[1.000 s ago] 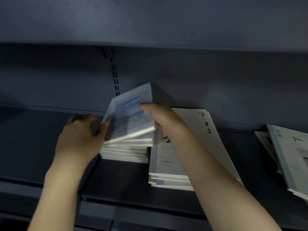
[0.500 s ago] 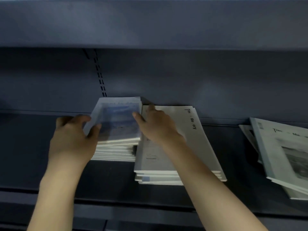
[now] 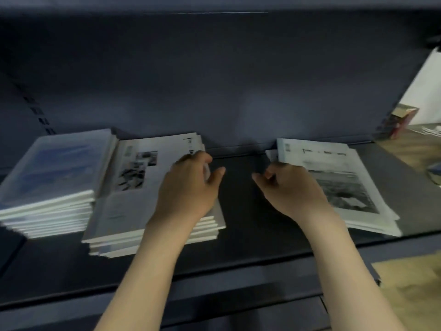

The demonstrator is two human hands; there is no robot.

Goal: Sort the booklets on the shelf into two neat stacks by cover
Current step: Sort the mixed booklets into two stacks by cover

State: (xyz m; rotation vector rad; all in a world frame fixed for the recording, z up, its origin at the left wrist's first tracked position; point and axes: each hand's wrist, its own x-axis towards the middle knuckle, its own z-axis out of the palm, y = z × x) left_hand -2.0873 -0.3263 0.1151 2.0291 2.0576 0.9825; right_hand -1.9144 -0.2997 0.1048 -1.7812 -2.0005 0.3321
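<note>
Three piles of booklets lie on the dark shelf (image 3: 238,235). At the far left is the blue-cover stack (image 3: 50,177). Beside it, touching, is the white-cover stack (image 3: 133,187) with a dark photo on top. A looser pile of white booklets (image 3: 346,185) lies at the right, its edges uneven. My left hand (image 3: 191,187) rests on the right part of the white-cover stack, fingers loosely curled, thumb off its edge. My right hand (image 3: 291,187) lies over the left edge of the right pile, thumb spread to the left. Motion blur hides any grip.
The shelf's back wall (image 3: 226,91) stands right behind the piles and an upper shelf hangs overhead. A bare strip of shelf separates the two hands. Beyond the shelf's right end is a wooden surface (image 3: 415,149) with small objects.
Both hands left the blue-cover stack, where the top booklet now lies flat. The view swung right; my left hand moved onto the white-cover stack and my right hand reached the right pile.
</note>
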